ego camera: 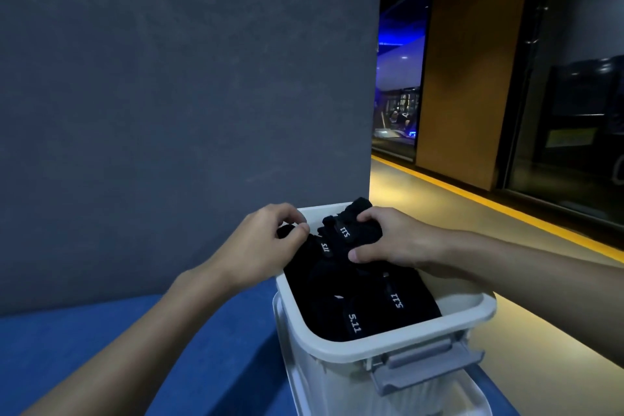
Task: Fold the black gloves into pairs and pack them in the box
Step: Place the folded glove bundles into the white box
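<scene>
We see both hands at the far end of the white box (388, 346): the right hand (393, 240) clamps a bundle of black gloves (358, 230) just above the rim, while the left hand (266, 240) pinches its left edge; more gloves (364, 307) lie packed inside the box below

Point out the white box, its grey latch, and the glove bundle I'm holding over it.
white box (371, 347): head view, on the near rim.
grey latch (428, 365): head view, middle of the flap on the box's near side.
glove bundle (364, 230): head view, black fabric beside the upper 5.11 tag.
</scene>
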